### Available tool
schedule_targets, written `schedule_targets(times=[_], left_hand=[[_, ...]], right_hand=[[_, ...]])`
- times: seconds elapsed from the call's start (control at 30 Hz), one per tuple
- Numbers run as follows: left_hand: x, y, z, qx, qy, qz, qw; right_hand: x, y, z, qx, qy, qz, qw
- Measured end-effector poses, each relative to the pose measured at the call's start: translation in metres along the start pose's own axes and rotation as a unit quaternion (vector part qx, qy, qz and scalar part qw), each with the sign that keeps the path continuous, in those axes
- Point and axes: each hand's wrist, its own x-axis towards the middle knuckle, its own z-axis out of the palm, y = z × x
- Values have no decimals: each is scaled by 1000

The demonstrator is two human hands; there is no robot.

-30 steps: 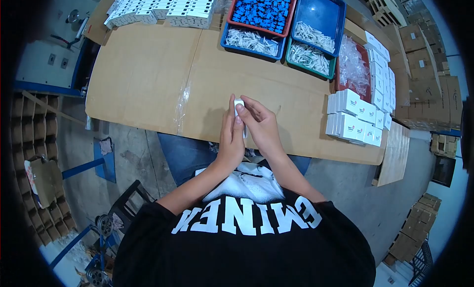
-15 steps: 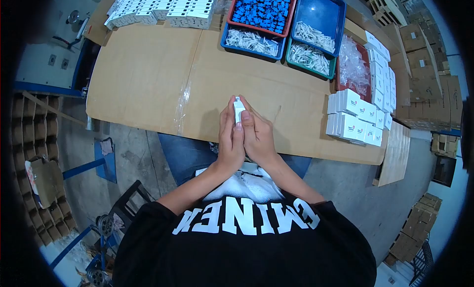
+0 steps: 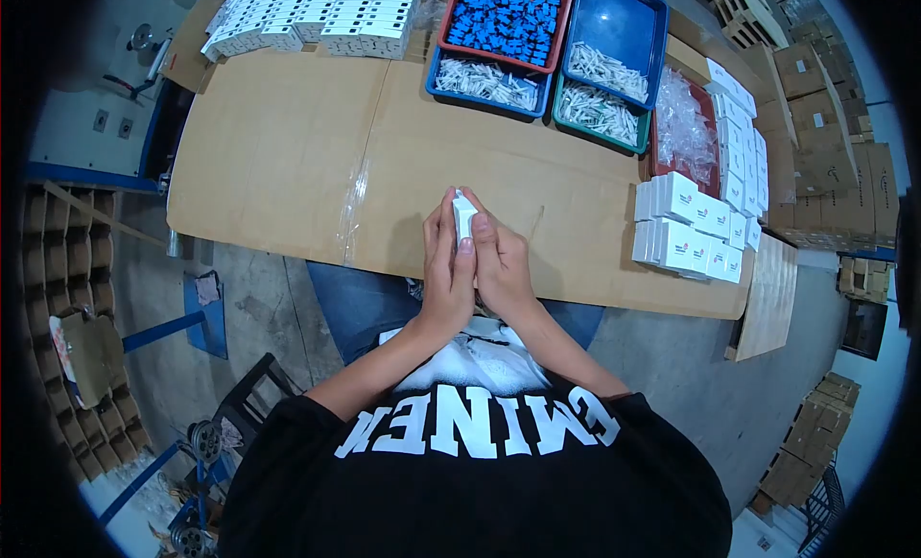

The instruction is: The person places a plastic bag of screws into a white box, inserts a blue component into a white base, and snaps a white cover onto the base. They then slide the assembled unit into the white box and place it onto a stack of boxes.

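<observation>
White box [image 3: 463, 215], small and slim, sits pinched between my two hands just above the near edge of the counter [image 3: 278, 145]. My left hand [image 3: 445, 270] and right hand [image 3: 502, 267] are pressed side by side, fingers closed around the box, so only its top end shows above the fingertips.

Farther back on the counter I see a red tray [image 3: 566, 21] heaped with small blue parts [image 3: 508, 16]. Touching its near side is a shallow blue tray [image 3: 436, 78] of thin white pieces. To the right, a deeper blue tray [image 3: 624, 16] and a green tray [image 3: 633, 141] hold more of the same white pieces, and a dark red tray [image 3: 657, 165] holds crinkled clear bags [image 3: 683, 121].

The counter top is flat brown cardboard, its sheets joined by glossy tape. Stacked white cartons [image 3: 691, 237] stand at my right, well apart from the hands.
</observation>
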Motion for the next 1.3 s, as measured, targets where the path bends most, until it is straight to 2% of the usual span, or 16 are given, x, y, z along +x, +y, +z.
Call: schedule_targets(times=[0.03,0.1,0.17,0.3,0.37,0.47,0.57,0.63,0.8,0.9,0.97,1.03,1.1,1.2,1.27,1.3], left_hand=[[4,-2,1,-16,6,6,1000],[8,-2,2,-31,13,11,999],[11,4,3,-87,4,-55,995],[10,7,0,-100,-14,-71,992],[7,-1,2,-80,-14,-18,997],[5,-6,4,-51,-30,-16,998],[7,-10,-2,-19,-34,25,999],[7,-11,-4,-25,-34,22,999],[11,-7,-8,-59,-48,-1,997],[12,-7,-11,5,-58,16,998],[15,-12,-16,-36,-102,-9,994],[16,-13,-18,-67,-117,-15,991],[15,-13,-18,-97,-129,-23,987],[13,-16,-16,-128,-129,-7,983],[12,-25,-14,-46,-117,71,989],[12,-28,-13,-44,-119,72,989]], right_hand=[[1,1,1,64,4,37,997],[8,8,-3,61,-3,22,998],[10,9,-4,57,-11,6,998],[8,2,-5,60,-32,51,996],[6,4,-3,65,-32,54,996],[6,6,-2,98,-8,50,994],[9,1,-10,176,-20,110,978],[9,5,-13,117,-42,73,990],[9,9,-9,129,-34,61,989],[9,8,-10,137,-24,59,988],[8,9,-12,148,-13,62,987],[6,16,-14,127,-14,22,992],[2,16,-14,133,-5,23,991],[-2,24,-13,100,2,-4,995],[-5,30,-12,65,6,-33,997],[-6,26,-12,80,5,-20,997]])
